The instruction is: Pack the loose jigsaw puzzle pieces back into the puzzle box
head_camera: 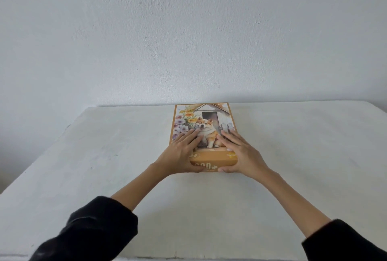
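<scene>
Black sleeves closest to cam. Fingers flat on top, thumbs hooked over near end: left hand and right hand each clamp a near corner of puzzle box. Box closed, long axis running straight away toward wall, far end at table back edge.

Puzzle box: 1, lid on.
Hands: 2, one left hand and one right hand.
Black sleeves: 2, one left sleeve and one right sleeve.
Tabletop: 1.
Wall: 1.
</scene>
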A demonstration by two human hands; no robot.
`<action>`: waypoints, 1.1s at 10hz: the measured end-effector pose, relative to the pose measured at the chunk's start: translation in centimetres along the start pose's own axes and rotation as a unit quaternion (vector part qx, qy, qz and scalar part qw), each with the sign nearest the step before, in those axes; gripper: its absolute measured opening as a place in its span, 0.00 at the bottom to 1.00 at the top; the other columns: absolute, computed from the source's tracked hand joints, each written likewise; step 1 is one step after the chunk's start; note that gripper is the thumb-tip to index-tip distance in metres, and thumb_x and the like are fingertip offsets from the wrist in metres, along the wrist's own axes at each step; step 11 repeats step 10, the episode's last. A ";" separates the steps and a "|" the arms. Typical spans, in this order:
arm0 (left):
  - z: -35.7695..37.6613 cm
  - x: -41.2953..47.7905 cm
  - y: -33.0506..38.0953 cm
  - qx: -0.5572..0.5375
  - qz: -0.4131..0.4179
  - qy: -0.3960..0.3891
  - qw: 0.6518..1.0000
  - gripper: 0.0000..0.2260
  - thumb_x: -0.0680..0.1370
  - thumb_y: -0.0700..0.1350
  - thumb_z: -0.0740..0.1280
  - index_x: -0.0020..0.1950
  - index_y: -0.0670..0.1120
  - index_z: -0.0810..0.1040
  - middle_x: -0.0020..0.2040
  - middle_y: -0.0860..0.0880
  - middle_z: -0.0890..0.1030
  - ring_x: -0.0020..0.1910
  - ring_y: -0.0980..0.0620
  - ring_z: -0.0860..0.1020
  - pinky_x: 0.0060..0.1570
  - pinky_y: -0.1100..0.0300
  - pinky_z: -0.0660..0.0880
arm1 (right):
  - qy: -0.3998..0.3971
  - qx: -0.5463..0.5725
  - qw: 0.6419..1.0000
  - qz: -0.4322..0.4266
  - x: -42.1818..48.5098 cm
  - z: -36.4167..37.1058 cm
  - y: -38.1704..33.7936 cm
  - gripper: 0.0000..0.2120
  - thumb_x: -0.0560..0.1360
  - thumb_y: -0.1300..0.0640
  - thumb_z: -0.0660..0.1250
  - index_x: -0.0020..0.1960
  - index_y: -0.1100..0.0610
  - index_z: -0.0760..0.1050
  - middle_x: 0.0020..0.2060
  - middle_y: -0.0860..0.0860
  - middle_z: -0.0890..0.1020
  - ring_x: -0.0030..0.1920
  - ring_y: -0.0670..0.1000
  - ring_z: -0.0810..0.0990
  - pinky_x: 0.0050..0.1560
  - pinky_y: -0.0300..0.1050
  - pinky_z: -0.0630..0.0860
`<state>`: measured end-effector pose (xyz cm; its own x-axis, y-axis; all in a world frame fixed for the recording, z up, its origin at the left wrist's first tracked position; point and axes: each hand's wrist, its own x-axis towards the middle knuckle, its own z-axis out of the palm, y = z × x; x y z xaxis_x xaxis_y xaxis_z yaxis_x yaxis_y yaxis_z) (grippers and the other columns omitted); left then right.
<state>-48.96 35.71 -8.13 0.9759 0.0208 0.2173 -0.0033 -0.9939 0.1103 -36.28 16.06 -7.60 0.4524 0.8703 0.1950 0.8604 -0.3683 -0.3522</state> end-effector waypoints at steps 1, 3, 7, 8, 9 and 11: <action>-0.2 2.6 -1.1 -0.001 -0.020 0.004 1.000 0.45 0.67 0.68 0.65 0.74 0.41 0.59 0.75 0.44 0.59 0.74 0.45 0.56 0.73 0.49 0.52 | -0.020 -0.019 0.999 0.020 3.1 -0.3 1.3 0.47 0.64 0.38 0.72 0.74 0.45 0.51 0.74 0.42 0.49 0.74 0.43 0.42 0.69 0.45 0.59; 0.0 6.7 -4.2 -0.006 -0.036 -0.003 0.999 0.45 0.68 0.63 0.70 0.75 0.43 0.56 0.76 0.47 0.56 0.75 0.49 0.53 0.74 0.52 0.48 | -0.044 -0.025 0.997 0.051 7.9 -0.7 2.8 0.48 0.64 0.39 0.72 0.75 0.46 0.48 0.75 0.44 0.47 0.74 0.46 0.42 0.71 0.47 0.54; 0.2 7.4 -5.6 -0.001 -0.021 0.021 1.000 0.44 0.68 0.63 0.70 0.75 0.45 0.56 0.76 0.48 0.56 0.75 0.50 0.54 0.70 0.61 0.45 | -0.062 -0.007 0.997 0.055 9.7 -0.7 3.5 0.51 0.60 0.39 0.75 0.75 0.45 0.49 0.75 0.42 0.47 0.74 0.46 0.41 0.70 0.47 0.57; -0.4 7.4 -5.0 -0.013 -0.043 -0.016 0.999 0.45 0.68 0.63 0.70 0.76 0.46 0.53 0.77 0.50 0.53 0.75 0.52 0.50 0.72 0.58 0.44 | -0.050 -0.019 0.995 0.080 9.3 -0.6 2.0 0.49 0.62 0.45 0.76 0.75 0.46 0.50 0.75 0.45 0.50 0.75 0.48 0.45 0.69 0.48 0.60; -1.2 7.2 -4.1 -0.053 -0.052 -0.031 0.997 0.42 0.69 0.61 0.70 0.76 0.47 0.55 0.76 0.50 0.53 0.75 0.52 0.51 0.72 0.56 0.42 | -0.008 -0.010 0.996 0.090 8.3 -0.8 0.6 0.42 0.67 0.49 0.74 0.74 0.46 0.54 0.73 0.46 0.55 0.73 0.49 0.53 0.65 0.45 0.65; -1.1 4.8 -2.0 -0.165 -0.070 0.026 0.983 0.30 0.74 0.56 0.67 0.72 0.49 0.62 0.72 0.53 0.61 0.69 0.54 0.62 0.70 0.58 0.59 | 0.088 0.034 0.993 0.065 5.0 0.3 -0.3 0.34 0.68 0.52 0.72 0.70 0.43 0.60 0.70 0.44 0.61 0.70 0.47 0.60 0.59 0.37 0.67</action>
